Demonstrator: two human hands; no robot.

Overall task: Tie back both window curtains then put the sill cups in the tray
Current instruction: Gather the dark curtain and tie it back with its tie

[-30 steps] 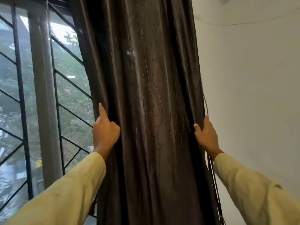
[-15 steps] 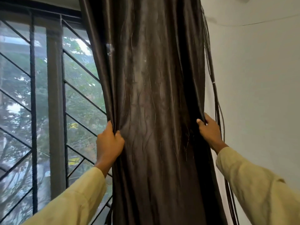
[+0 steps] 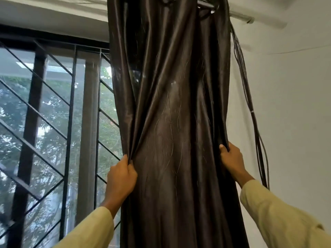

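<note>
— Where's the curtain?
— Hanging from its rod, right of the barred window.
— And the grip?
— Hands apart: left hand clutches its window-side edge, right hand its wall-side edge

Just the one cam here, wide-angle, strapped to my head. It faces forward and a bit up, right up close to the curtain, which fills the middle. Rod at the top edge, grille left, wall right. My left sleeve and right sleeve poke in from the bottom corners.
</note>
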